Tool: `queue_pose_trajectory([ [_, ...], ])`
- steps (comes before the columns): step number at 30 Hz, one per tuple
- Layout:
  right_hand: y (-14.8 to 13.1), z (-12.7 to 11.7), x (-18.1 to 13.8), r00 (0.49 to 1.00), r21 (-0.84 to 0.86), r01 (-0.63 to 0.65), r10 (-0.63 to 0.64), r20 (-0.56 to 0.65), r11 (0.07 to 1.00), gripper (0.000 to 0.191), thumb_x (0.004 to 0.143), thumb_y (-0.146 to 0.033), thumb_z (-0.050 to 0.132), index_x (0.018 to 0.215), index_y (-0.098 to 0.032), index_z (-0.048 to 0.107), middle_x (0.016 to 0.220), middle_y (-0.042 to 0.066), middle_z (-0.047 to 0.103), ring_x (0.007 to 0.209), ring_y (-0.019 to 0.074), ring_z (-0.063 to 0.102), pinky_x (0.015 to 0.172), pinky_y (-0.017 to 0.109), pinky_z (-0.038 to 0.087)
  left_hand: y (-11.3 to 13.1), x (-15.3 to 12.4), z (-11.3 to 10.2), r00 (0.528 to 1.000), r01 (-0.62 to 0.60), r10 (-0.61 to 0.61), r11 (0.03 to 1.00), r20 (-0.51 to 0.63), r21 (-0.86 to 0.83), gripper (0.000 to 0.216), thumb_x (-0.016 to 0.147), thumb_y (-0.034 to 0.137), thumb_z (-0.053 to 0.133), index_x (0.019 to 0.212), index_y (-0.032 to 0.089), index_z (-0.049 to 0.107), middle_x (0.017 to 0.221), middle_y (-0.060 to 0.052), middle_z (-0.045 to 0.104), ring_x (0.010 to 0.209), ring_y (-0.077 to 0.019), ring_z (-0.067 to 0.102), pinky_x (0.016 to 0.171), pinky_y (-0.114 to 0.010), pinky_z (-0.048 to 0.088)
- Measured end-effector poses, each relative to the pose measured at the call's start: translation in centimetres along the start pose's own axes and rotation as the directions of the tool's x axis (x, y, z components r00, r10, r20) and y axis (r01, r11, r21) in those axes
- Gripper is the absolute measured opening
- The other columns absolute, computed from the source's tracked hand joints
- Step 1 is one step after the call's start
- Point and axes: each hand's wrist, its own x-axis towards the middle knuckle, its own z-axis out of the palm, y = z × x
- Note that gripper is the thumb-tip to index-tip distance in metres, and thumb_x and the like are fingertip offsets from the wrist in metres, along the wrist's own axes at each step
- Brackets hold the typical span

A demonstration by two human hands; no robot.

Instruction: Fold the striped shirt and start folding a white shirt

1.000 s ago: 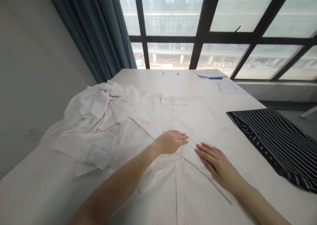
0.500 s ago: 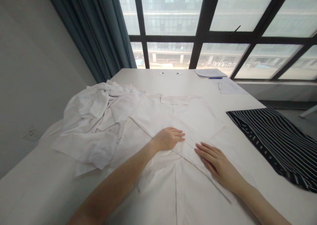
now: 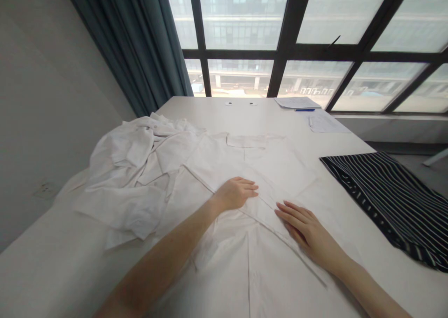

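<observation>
A white shirt lies spread on the white table, its collar at the far side and a button placket running toward me. My left hand rests palm down on the middle of the shirt, fingers stretched to the right over a folded strip of cloth, likely a sleeve. To its right my right hand lies flat on the same fabric, fingers extended up and left along the strip's edge. Neither hand grips anything. Parts of the cloth under both palms are hidden.
Crumpled white garments are heaped at the left. A black-and-white striped garment lies at the right edge of the table. Papers and a blue pen are at the far right. Windows and a curtain stand behind.
My left hand has slid slightly to the left and away from me across the shirt. My right hand has stayed in place.
</observation>
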Motion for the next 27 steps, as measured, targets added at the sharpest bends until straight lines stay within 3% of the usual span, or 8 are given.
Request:
queue_pose_trajectory([
  [27, -0.17, -0.13, 0.0, 1.0, 0.024, -0.018, 0.018, -0.021, 1.0, 0.039, 0.097, -0.023, 0.046, 0.134, -0.029, 0.056, 0.137, 0.006, 0.058, 0.13, 0.0243, 0.049, 0.102, 0.047, 0.048, -0.9, -0.38, 0.11, 0.989, 0.117, -0.109, 0.99, -0.102, 0.074, 0.03, 0.087, 0.006, 0.048, 0.099, 0.019, 0.072, 0.113, -0.004, 0.072, 0.114, -0.0176, 0.062, 0.094, -0.036, 0.05],
])
